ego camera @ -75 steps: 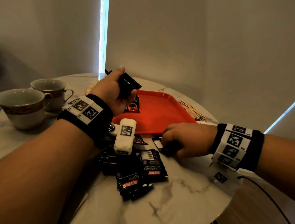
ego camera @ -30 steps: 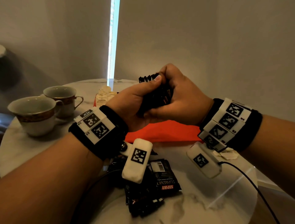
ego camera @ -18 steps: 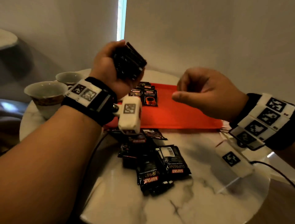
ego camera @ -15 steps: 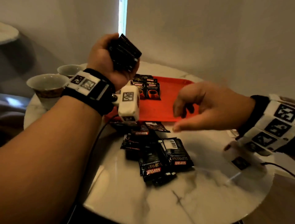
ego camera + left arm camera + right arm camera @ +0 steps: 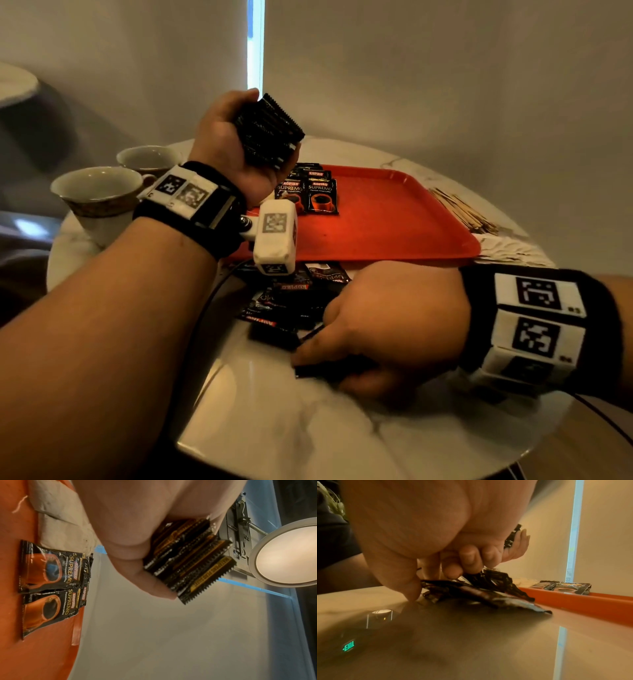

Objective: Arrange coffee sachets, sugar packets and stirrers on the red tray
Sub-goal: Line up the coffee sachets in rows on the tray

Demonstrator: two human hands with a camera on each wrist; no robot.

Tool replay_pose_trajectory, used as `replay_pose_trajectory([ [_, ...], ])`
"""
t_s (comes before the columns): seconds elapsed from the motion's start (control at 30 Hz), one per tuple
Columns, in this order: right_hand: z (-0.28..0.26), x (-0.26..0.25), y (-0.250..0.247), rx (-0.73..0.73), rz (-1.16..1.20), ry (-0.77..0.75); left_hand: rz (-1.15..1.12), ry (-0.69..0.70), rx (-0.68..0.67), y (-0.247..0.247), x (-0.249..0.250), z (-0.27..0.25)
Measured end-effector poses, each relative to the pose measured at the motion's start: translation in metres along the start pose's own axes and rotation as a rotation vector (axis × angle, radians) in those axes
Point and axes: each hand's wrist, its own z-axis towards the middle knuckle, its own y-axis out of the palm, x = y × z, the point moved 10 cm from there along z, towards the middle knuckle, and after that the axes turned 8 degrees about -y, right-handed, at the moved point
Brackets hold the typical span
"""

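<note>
Nearest the person, the right hand (image 5: 387, 329) is lowered onto the marble table (image 5: 308, 428) with thumb and curled fingers (image 5: 467, 558) pinching a black coffee sachet at the near edge of the loose sachet pile (image 5: 291, 301). Beyond the pile lies the red tray (image 5: 394, 219), with several sachets (image 5: 308, 195) laid flat in its far left corner. Above that corner, the raised left hand (image 5: 226, 144) grips a stack of sachets (image 5: 269, 132); stirrers (image 5: 462, 212) lie right of the tray and two cups (image 5: 99, 192) stand left.
</note>
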Motion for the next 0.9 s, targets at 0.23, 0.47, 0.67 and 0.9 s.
replay_pose_trajectory([
  [0.23, -0.014, 0.004, -0.022, 0.097, -0.168, -0.087, -0.016, -0.007, -0.022, -0.001, -0.001, 0.002],
  [0.47, -0.03, 0.035, -0.035, 0.304, 0.133, 0.025, 0.0, -0.026, -0.023, -0.002, -0.004, 0.005],
  [0.67, -0.018, 0.041, -0.041, 0.262, -0.058, 0.242, 0.004, -0.028, -0.015, -0.001, -0.005, 0.004],
  [0.9, -0.02, 0.042, -0.036, 0.155, -0.088, 0.285, 0.022, -0.04, -0.019, -0.002, -0.009, 0.006],
])
